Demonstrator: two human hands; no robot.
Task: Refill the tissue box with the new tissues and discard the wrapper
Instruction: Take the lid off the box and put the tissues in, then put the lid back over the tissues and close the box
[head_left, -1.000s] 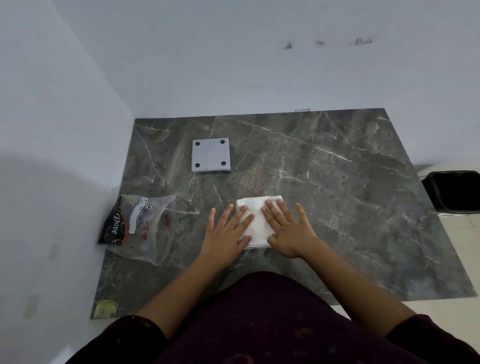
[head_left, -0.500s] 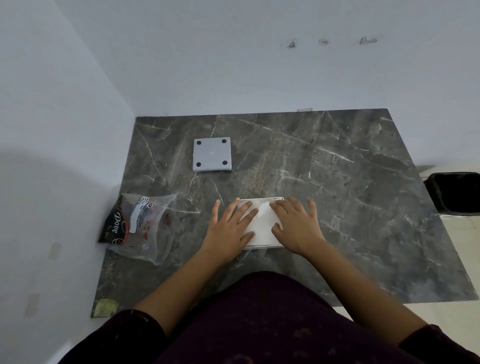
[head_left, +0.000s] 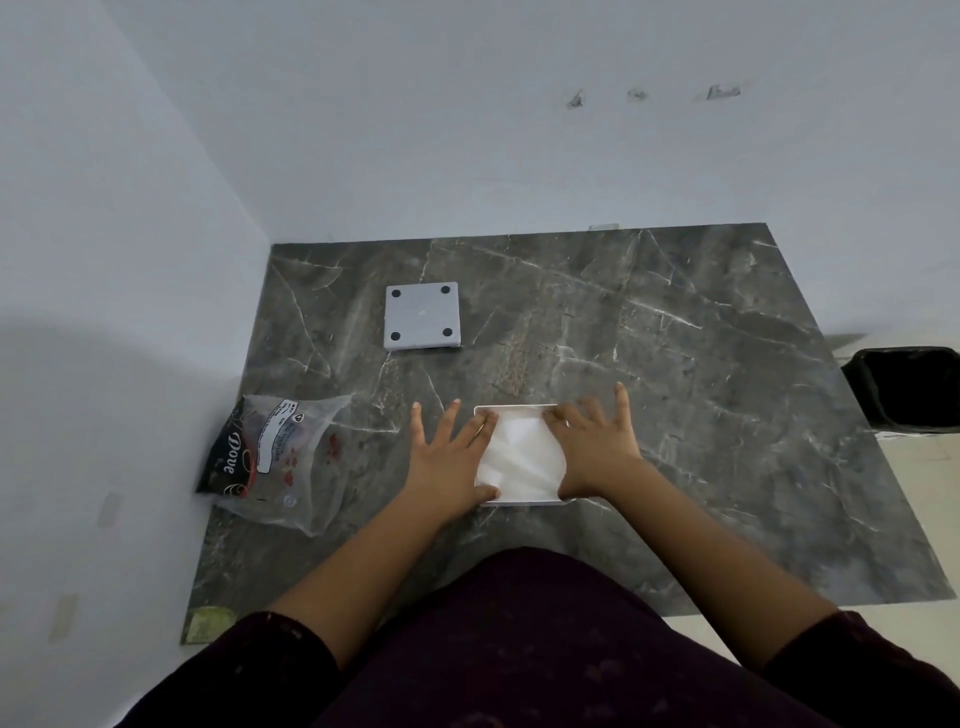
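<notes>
Near edge of the table (head_left: 675, 395): a white tissue box (head_left: 519, 503) sits open-topped just in front of the person, tissues (head_left: 522, 452) filling it.
Left hand (head_left: 449, 457): fingers spread wide and flat, pressing the box's left side, thumb on its near-left corner.
Right hand (head_left: 592, 447): also splayed flat, covering the box's right side.
Open room: bare dark marble to the right and behind the box; the table meets walls at the left and far edges.
Lid (head_left: 422, 316): grey square with four black dots, lying well apart toward the far left.
Wrapper (head_left: 275, 457): clear plastic, crumpled at the left edge against the wall, printed "Dove"; the smaller print is unreadable.
Bin (head_left: 906, 387): black, off the table's right edge.
Change: a second ago both hands lay close together over the tissues; they now sit at the sides, leaving the middle of the tissues uncovered.
</notes>
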